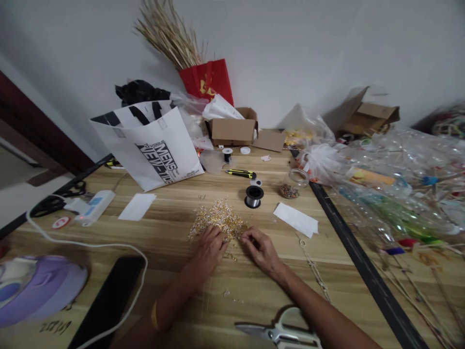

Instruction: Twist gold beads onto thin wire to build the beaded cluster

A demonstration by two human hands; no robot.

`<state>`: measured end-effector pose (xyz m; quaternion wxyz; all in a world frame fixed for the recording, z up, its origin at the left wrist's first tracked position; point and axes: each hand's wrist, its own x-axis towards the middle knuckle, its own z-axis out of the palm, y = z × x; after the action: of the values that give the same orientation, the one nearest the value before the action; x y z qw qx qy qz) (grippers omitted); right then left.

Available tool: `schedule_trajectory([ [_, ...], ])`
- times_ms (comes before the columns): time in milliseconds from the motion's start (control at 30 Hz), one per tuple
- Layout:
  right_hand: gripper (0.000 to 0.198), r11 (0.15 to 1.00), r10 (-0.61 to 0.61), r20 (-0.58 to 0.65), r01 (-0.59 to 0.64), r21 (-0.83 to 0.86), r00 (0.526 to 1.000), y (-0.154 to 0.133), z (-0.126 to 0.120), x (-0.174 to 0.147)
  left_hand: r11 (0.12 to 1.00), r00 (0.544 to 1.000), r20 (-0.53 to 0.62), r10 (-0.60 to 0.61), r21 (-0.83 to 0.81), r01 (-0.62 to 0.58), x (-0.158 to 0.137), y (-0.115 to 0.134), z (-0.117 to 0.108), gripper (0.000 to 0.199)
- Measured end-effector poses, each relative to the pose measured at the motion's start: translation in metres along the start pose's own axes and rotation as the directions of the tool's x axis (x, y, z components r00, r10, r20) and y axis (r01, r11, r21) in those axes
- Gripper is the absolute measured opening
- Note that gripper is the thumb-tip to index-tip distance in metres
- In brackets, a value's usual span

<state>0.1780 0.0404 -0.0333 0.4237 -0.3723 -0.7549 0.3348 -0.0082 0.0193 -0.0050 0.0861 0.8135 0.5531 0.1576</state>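
Beads [223,216]: gold and clear, heaped near the wire spool [253,198].
Left hand [208,248]: bent fingers lie on the heap's near edge.
Right hand [262,252]: fingertips bunched at its right edge.
Grip: too tiny to tell if either hand pinches beads.
Care: best touch softly, spreading beads thin.

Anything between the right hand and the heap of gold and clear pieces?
Nothing visible. The right hand is at the edge of the heap; the left hand is at its near side, and the wire spool stands farther back, off that path.
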Motion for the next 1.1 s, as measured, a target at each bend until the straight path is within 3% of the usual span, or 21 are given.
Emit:
schedule_trajectory([
  [267,0.016,1.0,0.006,0.007,-0.006,0.002,1.0,0.001,0.001,0.0,0.995,0.999,0.006,0.037,0.096,-0.037,0.004,0.002,0.0,0.017],
  [500,0.016,1.0,0.003,0.01,-0.003,0.015,1.0,-0.001,0.0,0.001,0.994,0.998,-0.019,0.052,0.1,-0.05,0.01,0.001,-0.007,0.018],
  [767,0.015,1.0,0.014,0.015,-0.014,0.018,1.0,-0.002,-0.001,0.001,0.992,0.997,0.028,0.079,0.094,-0.081,0.012,0.0,-0.008,0.019],
  [900,0.015,1.0,0.01,0.016,-0.01,0.013,1.0,-0.001,0.0,0.001,0.998,0.998,-0.012,0.063,0.024,-0.063,0.014,-0.001,-0.01,0.019],
  [1100,0.015,1.0,0.005,0.026,-0.005,0.006,1.0,0.0,0.0,0.001,0.977,0.988,-0.152,-0.003,-0.213,-0.03,0.017,-0.011,0.001,0.015],
])
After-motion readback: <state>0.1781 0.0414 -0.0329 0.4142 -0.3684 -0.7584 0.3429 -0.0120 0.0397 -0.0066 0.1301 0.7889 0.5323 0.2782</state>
